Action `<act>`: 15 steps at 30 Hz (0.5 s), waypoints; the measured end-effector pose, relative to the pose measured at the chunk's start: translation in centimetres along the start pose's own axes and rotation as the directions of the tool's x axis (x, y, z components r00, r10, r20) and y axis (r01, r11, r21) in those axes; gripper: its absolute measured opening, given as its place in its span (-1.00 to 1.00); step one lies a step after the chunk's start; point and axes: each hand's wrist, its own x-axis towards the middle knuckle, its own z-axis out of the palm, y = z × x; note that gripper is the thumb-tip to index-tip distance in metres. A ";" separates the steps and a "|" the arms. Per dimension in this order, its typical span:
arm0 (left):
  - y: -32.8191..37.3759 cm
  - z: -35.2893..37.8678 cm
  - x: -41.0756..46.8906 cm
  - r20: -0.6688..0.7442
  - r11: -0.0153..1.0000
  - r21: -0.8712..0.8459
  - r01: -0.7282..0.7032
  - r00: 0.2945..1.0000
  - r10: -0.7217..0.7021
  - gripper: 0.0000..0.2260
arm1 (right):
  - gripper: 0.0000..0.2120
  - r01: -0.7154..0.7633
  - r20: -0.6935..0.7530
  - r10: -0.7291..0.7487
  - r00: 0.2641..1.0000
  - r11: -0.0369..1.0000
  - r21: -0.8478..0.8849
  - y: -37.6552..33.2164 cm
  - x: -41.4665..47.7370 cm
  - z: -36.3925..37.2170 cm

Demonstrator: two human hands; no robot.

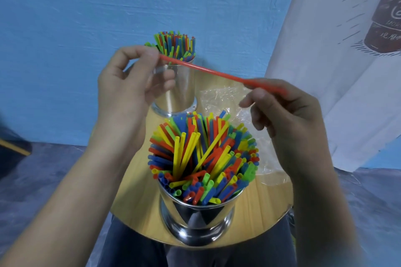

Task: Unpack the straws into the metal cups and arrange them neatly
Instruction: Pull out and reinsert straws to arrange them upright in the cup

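Near cup (pixel 195 217): stands at the front edge of the round wooden surface (pixel 134 180), packed with mixed-colour straws (pixel 201 158); several yellow ones lean crosswise. Above it, one red straw (pixel 208 70) is held in the air, sloping down to the right. Left grip (pixel 125 93) pinches its left end between thumb and forefinger; right grip (pixel 288 119) pinches the other end. Crumpled clear wrapper (pixel 219 97) lies on the right side of the surface. Far cup (pixel 182 91), partly hidden by the left grip, holds a tighter bunch (pixel 173 45).
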 end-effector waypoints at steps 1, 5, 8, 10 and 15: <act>-0.1 0.0 -0.1 0.044 0.997 0.073 -0.002 0.999 -0.002 -0.89 | -0.88 -0.011 -0.047 0.014 0.999 0.997 0.073 -0.1 0.0 -0.1; -0.4 0.0 -0.4 0.227 0.937 0.333 -0.107 0.974 0.030 -0.91 | -0.85 -0.003 -0.163 0.037 0.986 0.978 0.208 -0.3 0.3 -0.5; 0.1 -0.1 -0.3 0.384 0.878 0.443 -0.180 0.923 -0.005 -0.87 | -0.84 0.008 -0.255 0.060 0.965 0.967 0.255 -0.9 0.5 -0.8; 0.5 -0.4 0.0 0.507 0.812 0.550 -0.193 0.850 -0.141 -0.73 | -0.82 0.016 -0.303 0.063 0.951 0.968 0.251 -1.2 0.6 -1.0; 0.7 0.0 0.1 0.602 0.656 0.729 -0.195 0.639 -0.480 -0.72 | -0.83 0.043 -0.184 -0.041 0.982 0.999 0.012 -1.4 0.2 -0.8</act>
